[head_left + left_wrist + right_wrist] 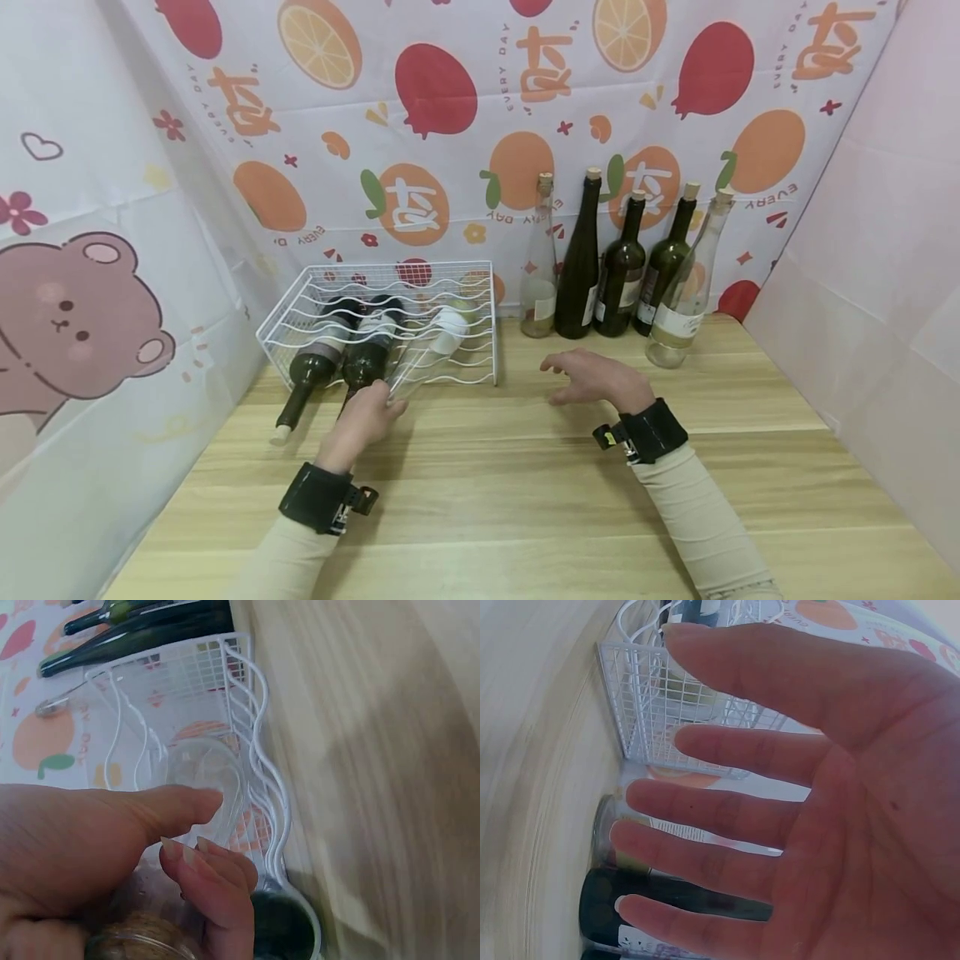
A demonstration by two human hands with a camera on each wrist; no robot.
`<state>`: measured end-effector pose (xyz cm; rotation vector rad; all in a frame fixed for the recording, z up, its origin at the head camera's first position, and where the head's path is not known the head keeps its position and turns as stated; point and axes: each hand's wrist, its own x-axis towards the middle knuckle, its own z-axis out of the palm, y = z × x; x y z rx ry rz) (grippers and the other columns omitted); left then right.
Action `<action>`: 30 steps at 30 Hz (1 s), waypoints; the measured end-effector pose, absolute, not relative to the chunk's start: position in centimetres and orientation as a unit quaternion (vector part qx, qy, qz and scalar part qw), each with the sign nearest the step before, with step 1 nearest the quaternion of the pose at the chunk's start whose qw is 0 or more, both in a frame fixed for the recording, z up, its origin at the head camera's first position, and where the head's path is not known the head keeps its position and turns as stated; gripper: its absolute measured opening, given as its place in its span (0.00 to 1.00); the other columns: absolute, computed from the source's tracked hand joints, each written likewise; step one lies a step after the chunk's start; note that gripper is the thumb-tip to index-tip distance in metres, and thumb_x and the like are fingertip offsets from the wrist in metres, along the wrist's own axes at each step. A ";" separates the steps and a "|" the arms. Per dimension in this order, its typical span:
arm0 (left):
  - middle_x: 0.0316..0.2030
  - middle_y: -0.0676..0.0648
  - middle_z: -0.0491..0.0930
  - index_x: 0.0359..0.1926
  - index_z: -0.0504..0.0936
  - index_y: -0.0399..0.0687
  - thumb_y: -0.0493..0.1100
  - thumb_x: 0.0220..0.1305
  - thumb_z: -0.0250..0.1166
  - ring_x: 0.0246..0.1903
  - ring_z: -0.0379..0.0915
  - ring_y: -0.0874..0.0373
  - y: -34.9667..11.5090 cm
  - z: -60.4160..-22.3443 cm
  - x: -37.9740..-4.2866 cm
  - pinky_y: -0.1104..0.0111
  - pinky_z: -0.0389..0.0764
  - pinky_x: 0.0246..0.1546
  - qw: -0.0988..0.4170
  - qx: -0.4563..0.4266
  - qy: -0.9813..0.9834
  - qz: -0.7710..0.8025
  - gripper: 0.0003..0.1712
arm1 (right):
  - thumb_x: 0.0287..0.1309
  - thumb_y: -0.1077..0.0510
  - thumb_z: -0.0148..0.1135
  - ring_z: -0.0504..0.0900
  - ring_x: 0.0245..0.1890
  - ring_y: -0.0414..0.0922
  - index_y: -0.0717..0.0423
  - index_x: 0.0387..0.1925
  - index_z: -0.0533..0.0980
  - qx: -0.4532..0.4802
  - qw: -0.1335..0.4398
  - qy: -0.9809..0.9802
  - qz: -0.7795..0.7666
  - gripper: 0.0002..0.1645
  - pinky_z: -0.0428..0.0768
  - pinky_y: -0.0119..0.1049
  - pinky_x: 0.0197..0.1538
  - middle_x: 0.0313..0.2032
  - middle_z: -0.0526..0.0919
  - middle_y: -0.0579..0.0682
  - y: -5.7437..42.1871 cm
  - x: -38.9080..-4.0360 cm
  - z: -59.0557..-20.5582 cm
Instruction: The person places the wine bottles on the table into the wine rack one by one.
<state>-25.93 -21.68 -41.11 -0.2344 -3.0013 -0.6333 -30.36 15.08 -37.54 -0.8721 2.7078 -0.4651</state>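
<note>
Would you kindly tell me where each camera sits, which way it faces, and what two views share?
Head: on the head, facing forward and down at the wire rack and standing bottles; left hand, right hand and forearms show.
Left wrist: on that wrist, facing along the clear bottle into the rack; thumb and curled fingers show.
Right wrist: on that wrist, facing across the palm toward rack and bottles; thumb and four fingers show.
Shared: head and right wrist both show rack and standing bottles.

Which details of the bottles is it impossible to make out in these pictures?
Head view: mouth of the middle racked bottle, hidden behind the left hand.
Head view: wording on the rightmost label, too small.
Right wrist view: lowest bottle, cut off by bottom edge.
</note>
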 end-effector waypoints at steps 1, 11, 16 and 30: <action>0.25 0.42 0.71 0.24 0.66 0.43 0.42 0.69 0.64 0.26 0.70 0.47 -21.6 -41.2 -25.9 0.52 0.76 0.34 0.032 -0.073 -0.976 -0.204 0.19 | 0.64 0.53 0.70 0.77 0.65 0.61 0.59 0.66 0.73 -0.298 0.132 0.931 -0.164 0.32 0.78 0.53 0.64 0.63 0.79 0.65 15.1 -30.3 -37.5; 0.27 0.36 0.76 0.29 0.71 0.35 0.42 0.71 0.61 0.30 0.78 0.39 -21.3 -41.6 -26.1 0.46 0.79 0.38 0.032 -0.059 -0.981 -0.181 0.17 | 0.65 0.53 0.69 0.77 0.66 0.61 0.59 0.67 0.72 -0.284 0.142 0.932 -0.171 0.32 0.78 0.53 0.65 0.64 0.78 0.65 15.0 -30.1 -37.4; 0.31 0.29 0.79 0.44 0.71 0.19 0.41 0.73 0.60 0.35 0.81 0.34 -21.2 -41.5 -26.3 0.45 0.79 0.41 0.024 -0.053 -0.982 -0.179 0.21 | 0.66 0.53 0.68 0.76 0.66 0.61 0.59 0.67 0.72 -0.285 0.142 0.933 -0.166 0.32 0.78 0.53 0.65 0.65 0.78 0.65 15.0 -30.1 -37.3; 0.26 0.35 0.76 0.54 0.66 0.11 0.39 0.74 0.58 0.27 0.74 0.44 -20.9 -42.5 -26.6 0.51 0.76 0.33 0.024 -0.038 -0.976 -0.213 0.27 | 0.67 0.52 0.67 0.76 0.67 0.60 0.58 0.68 0.71 -0.274 0.156 0.935 -0.164 0.32 0.77 0.53 0.66 0.66 0.78 0.63 15.0 -30.2 -37.5</action>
